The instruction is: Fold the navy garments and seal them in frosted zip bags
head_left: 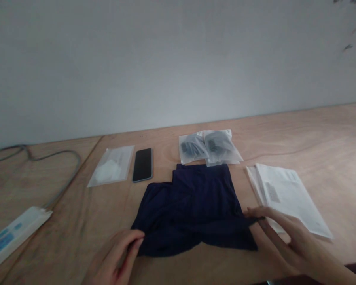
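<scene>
A dark navy garment (pixel 192 202) lies partly folded on the wooden table in front of me; its exact cut cannot be made out. My left hand (pixel 115 255) pinches its near left edge between thumb and fingers. At the near right corner my right hand (pixel 287 237) grips the cloth between thumb and fingertips. Between both hands a strip of the fabric is drawn across, slightly raised and blurred. The lower edge of the garment rests on the table beneath it.
Behind the garment lie two clear bags with dark contents (pixel 192 148) (pixel 221 146). White packets (pixel 290 194) are at right, partly behind my right hand. At left are a phone (pixel 142 165), a white-filled plastic bag (pixel 111 166) and a power strip (pixel 14 235) with a grey cable (pixel 67 184).
</scene>
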`<act>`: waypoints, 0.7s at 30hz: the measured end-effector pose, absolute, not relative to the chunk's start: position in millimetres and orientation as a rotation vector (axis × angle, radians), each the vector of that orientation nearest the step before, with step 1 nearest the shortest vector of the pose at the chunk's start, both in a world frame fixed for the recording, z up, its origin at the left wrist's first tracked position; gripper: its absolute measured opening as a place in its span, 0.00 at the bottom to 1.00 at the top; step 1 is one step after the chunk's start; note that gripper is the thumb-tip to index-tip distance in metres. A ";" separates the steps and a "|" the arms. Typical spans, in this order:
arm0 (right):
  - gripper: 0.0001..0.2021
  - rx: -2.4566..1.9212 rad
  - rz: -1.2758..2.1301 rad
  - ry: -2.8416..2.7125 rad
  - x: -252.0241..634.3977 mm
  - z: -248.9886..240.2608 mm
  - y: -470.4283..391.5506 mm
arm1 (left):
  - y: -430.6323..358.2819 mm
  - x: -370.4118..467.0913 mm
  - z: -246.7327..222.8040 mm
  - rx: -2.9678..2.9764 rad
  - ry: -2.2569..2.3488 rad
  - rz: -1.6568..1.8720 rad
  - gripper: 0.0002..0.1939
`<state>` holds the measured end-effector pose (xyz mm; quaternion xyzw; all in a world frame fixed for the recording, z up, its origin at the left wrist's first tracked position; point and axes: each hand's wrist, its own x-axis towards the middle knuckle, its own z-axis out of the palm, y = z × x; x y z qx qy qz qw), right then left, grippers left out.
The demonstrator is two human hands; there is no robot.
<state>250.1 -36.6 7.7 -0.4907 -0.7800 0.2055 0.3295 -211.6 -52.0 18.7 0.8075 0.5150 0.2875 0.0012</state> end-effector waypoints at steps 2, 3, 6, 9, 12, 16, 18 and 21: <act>0.11 -1.349 0.536 -1.964 241.6 3.1 -16.9 | -33.5 -201.6 21.7 2.487 1.754 0.971 0.08; 0.11 -1.374 0.529 -1.952 237.7 -0.7 -6.2 | -22.9 -197.7 22.0 2.453 1.810 0.980 0.08; 0.12 -1.416 0.472 -1.991 229.6 -15.0 20.9 | 6.9 -191.9 18.0 2.415 1.830 0.904 0.11; 0.13 -1.446 0.402 -2.069 228.4 -25.3 35.1 | 26.1 -188.4 14.9 2.473 1.723 0.825 0.12; 0.12 -1.425 0.339 -2.089 231.3 -23.4 46.7 | 39.8 -175.4 20.2 2.483 1.643 0.838 0.15; 0.13 -1.447 0.163 -2.118 229.9 -11.8 77.4 | 70.5 -139.5 30.3 2.526 1.628 0.826 0.13; 0.14 -1.480 0.098 -2.130 225.7 -9.7 94.8 | 90.2 -120.7 30.3 2.559 1.632 0.794 0.16; 0.09 -1.477 0.073 -2.145 220.7 -10.7 111.2 | 112.0 -103.3 24.9 2.600 1.616 0.750 0.11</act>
